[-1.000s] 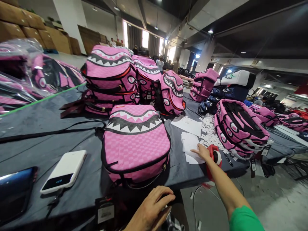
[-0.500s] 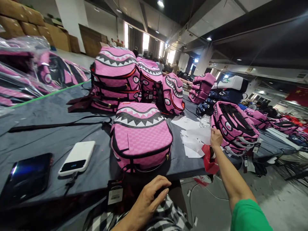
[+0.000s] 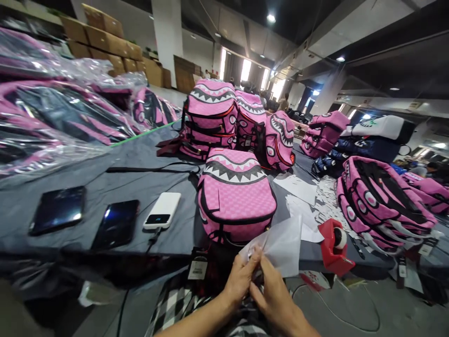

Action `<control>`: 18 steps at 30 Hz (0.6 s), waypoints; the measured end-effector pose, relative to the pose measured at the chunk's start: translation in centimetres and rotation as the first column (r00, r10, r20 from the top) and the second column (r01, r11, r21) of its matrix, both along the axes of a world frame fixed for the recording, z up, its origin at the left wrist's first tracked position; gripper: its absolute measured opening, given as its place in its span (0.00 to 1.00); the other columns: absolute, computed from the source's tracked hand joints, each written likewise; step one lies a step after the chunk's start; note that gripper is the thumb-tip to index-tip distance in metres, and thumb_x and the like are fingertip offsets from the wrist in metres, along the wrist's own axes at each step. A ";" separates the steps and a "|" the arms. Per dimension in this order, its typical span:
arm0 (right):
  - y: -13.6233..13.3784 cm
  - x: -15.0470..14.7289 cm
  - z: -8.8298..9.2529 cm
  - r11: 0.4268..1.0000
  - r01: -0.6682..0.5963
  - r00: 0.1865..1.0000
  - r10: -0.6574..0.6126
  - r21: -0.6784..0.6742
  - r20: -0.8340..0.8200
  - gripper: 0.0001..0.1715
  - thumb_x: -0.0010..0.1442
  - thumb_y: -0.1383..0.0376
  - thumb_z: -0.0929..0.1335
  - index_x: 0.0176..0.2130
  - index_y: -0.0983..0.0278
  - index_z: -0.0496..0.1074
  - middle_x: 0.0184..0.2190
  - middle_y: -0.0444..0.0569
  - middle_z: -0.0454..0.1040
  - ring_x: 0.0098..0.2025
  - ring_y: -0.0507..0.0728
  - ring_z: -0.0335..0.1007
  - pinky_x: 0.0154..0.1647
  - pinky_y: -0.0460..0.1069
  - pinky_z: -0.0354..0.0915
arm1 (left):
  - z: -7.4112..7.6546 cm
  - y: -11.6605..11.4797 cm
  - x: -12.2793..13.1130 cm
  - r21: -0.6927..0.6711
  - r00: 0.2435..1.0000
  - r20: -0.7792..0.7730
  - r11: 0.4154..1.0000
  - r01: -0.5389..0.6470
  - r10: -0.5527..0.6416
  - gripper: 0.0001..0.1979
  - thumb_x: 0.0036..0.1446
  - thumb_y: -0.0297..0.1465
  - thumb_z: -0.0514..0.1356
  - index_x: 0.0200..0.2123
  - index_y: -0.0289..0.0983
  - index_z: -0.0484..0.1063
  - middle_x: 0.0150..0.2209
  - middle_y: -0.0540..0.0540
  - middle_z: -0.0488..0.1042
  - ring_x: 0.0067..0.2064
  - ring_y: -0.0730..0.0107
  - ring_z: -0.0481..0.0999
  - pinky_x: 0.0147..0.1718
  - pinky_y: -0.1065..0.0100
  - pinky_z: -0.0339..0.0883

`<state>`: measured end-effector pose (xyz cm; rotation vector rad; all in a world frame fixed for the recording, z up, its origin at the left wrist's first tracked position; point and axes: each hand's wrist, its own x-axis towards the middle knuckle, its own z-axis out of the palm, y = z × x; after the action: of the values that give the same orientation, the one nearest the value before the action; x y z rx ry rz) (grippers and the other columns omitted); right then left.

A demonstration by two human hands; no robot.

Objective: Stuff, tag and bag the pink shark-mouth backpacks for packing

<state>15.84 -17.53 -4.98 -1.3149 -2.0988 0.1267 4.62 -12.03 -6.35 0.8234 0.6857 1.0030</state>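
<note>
A thin, translucent white sheet (image 3: 286, 244) is pinched at its near left corner between both hands, just in front of a pink backpack (image 3: 242, 194). My left hand (image 3: 239, 277) has thumb and fingers closed on that corner. Against it, my right hand (image 3: 273, 286) grips the same sheet, fingertips together. The backpack lies with its shark-mouth print up, close to the table's front edge. Below it hangs a black tag with a white barcode label (image 3: 197, 270). More white sheets (image 3: 304, 213) lie to the right of the backpack.
A red tape dispenser (image 3: 336, 248) sits at the table edge, right of my hands. Stacked pink backpacks (image 3: 382, 201) stand beyond it, and others (image 3: 210, 117) at the back. On the left lie a white power bank (image 3: 163, 210) with a cable and two dark devices (image 3: 115, 223).
My right hand has come back from the papers at the right with a translucent sheet. My left hand, formerly empty over the lap, now pinches it too. The view has swung left.
</note>
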 end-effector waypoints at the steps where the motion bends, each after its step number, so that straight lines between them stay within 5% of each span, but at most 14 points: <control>1: -0.3 -0.3 0.9 0.998 -0.060 0.997 0.059 -0.019 -0.043 0.40 0.65 0.69 0.64 0.71 0.65 0.47 0.48 0.56 0.78 0.46 0.57 0.78 0.44 0.49 0.75 | -0.4 -0.1 -1.0 0.039 0.996 -0.088 0.999 -0.028 0.031 0.31 0.53 0.57 0.61 0.40 0.34 0.78 0.35 0.44 0.80 0.38 0.59 0.78 0.44 0.61 0.73; 4: 0.4 0.6 4.3 0.975 -0.177 0.984 0.174 0.134 0.030 0.35 0.65 0.70 0.66 0.68 0.60 0.55 0.45 0.52 0.79 0.45 0.55 0.78 0.47 0.49 0.74 | -0.9 -0.2 -3.9 0.394 0.959 -0.283 0.915 0.085 0.033 0.24 0.64 0.51 0.54 0.41 0.38 0.80 0.38 0.44 0.80 0.41 0.62 0.78 0.47 0.63 0.72; 8: 3.5 3.0 6.0 0.913 -0.346 0.926 0.294 0.218 0.237 0.22 0.64 0.59 0.70 0.56 0.61 0.68 0.41 0.51 0.80 0.44 0.58 0.77 0.53 0.57 0.70 | 0.0 -0.8 -6.1 0.821 0.881 -0.411 0.515 0.246 0.234 0.17 0.69 0.40 0.52 0.49 0.40 0.78 0.42 0.42 0.78 0.45 0.63 0.75 0.48 0.63 0.70; 10: 4.4 3.9 5.0 0.924 -0.338 0.932 0.301 0.177 0.204 0.13 0.66 0.59 0.69 0.49 0.60 0.71 0.33 0.45 0.80 0.34 0.54 0.76 0.51 0.56 0.69 | 0.4 -1.2 -6.7 0.874 0.824 -0.399 0.438 0.209 0.402 0.17 0.69 0.38 0.52 0.53 0.41 0.75 0.42 0.42 0.76 0.44 0.64 0.74 0.45 0.64 0.71; 12: 4.6 4.5 3.6 0.951 -0.271 0.959 0.254 0.146 0.127 0.03 0.68 0.64 0.67 0.42 0.59 0.72 0.29 0.41 0.77 0.30 0.51 0.73 0.51 0.54 0.68 | 0.5 -1.5 -7.3 0.872 0.794 -0.375 0.474 0.126 0.479 0.17 0.70 0.37 0.51 0.53 0.42 0.76 0.39 0.43 0.74 0.42 0.66 0.74 0.41 0.67 0.71; 15: 3.9 4.2 1.6 0.986 -0.113 0.993 0.115 0.119 -0.008 0.09 0.70 0.64 0.63 0.38 0.59 0.71 0.30 0.42 0.77 0.33 0.52 0.75 0.52 0.52 0.67 | 0.3 -1.5 -7.9 0.821 0.810 -0.295 0.568 -0.057 0.507 0.13 0.67 0.35 0.57 0.49 0.44 0.79 0.35 0.46 0.75 0.39 0.69 0.74 0.40 0.70 0.71; 18: 3.3 3.0 0.4 0.995 0.084 0.987 -0.075 0.059 -0.142 0.12 0.71 0.60 0.61 0.37 0.60 0.70 0.30 0.45 0.76 0.32 0.53 0.74 0.40 0.47 0.69 | 0.1 -1.2 -8.2 0.696 0.791 -0.250 0.671 -0.255 0.559 0.08 0.62 0.36 0.63 0.40 0.42 0.82 0.33 0.48 0.77 0.37 0.69 0.75 0.37 0.72 0.70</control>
<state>18.87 -14.26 -4.59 -1.3103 -1.9155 0.1119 -3.59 -13.25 -6.24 1.5841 0.9804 1.5366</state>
